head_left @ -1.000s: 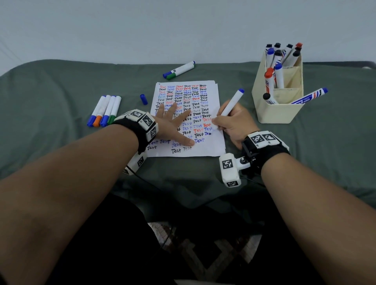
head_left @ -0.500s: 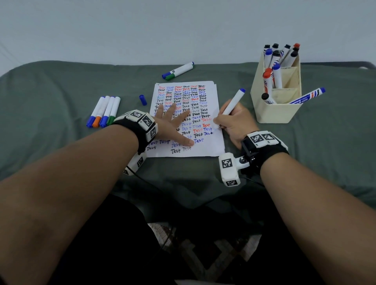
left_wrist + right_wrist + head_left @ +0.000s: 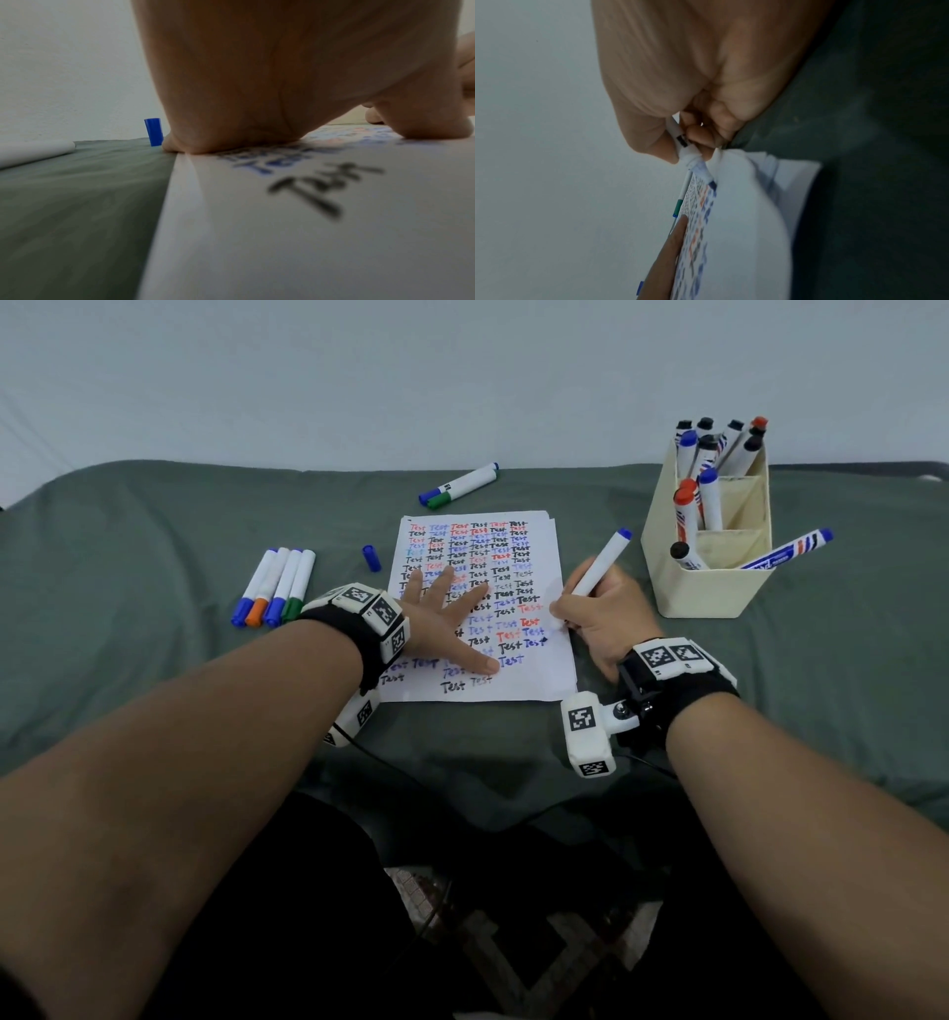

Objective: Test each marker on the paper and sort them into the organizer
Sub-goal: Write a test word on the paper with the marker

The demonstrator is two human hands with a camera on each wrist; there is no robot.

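A white paper [image 3: 534, 680] covered with rows of "Test" in several colours lies on the green cloth. My left hand [image 3: 452, 618] lies flat on it with fingers spread, pressing the paper [image 3: 257, 233] down. My right hand [image 3: 601, 618] grips a white blue marker [image 3: 601, 564] in a writing hold, its tip [image 3: 712, 183] touching the paper's right side. The marker's blue cap [image 3: 371, 557] lies left of the paper. A cream organizer [image 3: 714, 588] at the right holds several capped markers.
Several capped markers [image 3: 277, 588] lie side by side left of the paper, and two more [image 3: 459, 485] lie behind it. One marker [image 3: 785, 552] leans out of the organizer's front pocket to the right. The green cloth [image 3: 128, 546] covers the whole surface.
My right hand has shifted slightly right along the line while writing; the blue word on the paper's right side has gained strokes. My left hand has not moved.
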